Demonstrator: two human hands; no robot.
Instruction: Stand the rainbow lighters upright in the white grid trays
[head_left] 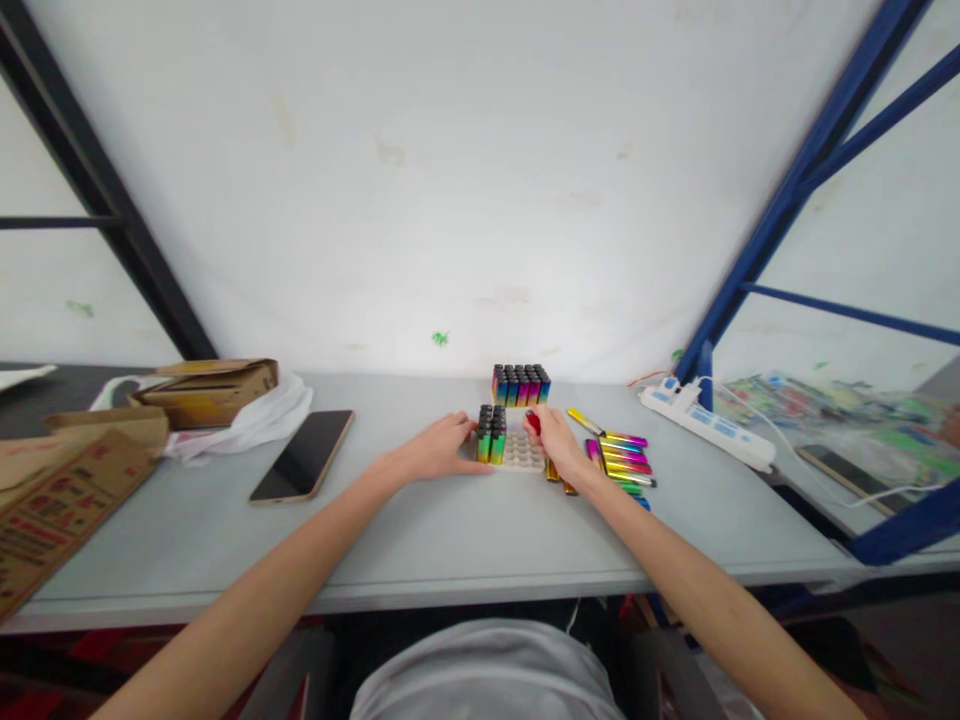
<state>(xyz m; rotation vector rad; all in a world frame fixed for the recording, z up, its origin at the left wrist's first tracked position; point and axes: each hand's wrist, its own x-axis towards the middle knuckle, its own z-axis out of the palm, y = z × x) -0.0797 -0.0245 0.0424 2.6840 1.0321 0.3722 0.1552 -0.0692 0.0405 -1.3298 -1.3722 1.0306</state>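
Note:
A white tray with round holes (522,452) lies in front of me. Upright lighters with rainbow metallic bodies and black tops (491,440) stand in rows at its left side. My left hand (442,446) spans the tray's left end, thumb at the near corner and fingers by the lighters, holding it. My right hand (559,442) is closed on a red lighter (533,421) over the tray's far right part. Loose metallic lighters in several colours (626,463) lie to the right of that hand. Some orange ones (561,478) lie partly hidden beneath it.
Behind the tray stands a full block of upright lighters (520,386). A phone (304,456), a white plastic bag (251,425) and cardboard boxes (82,480) are on the left. A white power strip (709,428) with cables lies to the right, near a blue metal frame (750,240).

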